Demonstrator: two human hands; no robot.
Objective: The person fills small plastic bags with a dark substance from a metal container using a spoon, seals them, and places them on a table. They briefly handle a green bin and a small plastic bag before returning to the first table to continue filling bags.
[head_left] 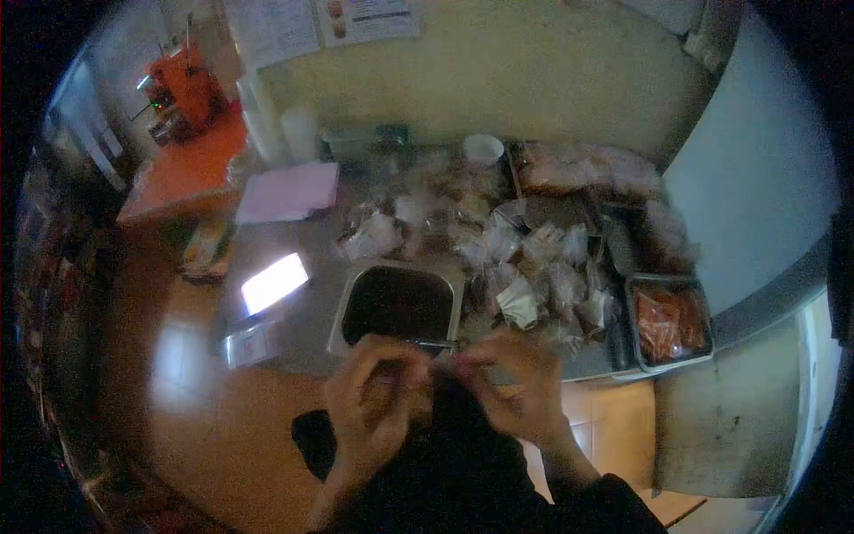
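Observation:
My left hand (378, 387) is closed in a pinch in front of my body, at the near edge of the counter. Facing it, my right hand (516, 378) pinches too, fingertips a short way apart from the left ones. Between them shows a small, thin, shiny strip (433, 343), too blurred and dim to name. Just beyond the hands sits a metal pan (455, 298) with dark contents. To its right lies a heap of clear plastic bags (525, 276) with pale pieces in them.
A metal tray (632, 307) of orange-red packets stands at the right edge. On the left are a lit phone (274, 285), pink sheets (289, 193) and a clear packet (249, 345). Farther back are a white cup (483, 149) and an orange table (191, 182) with an orange machine (185, 89).

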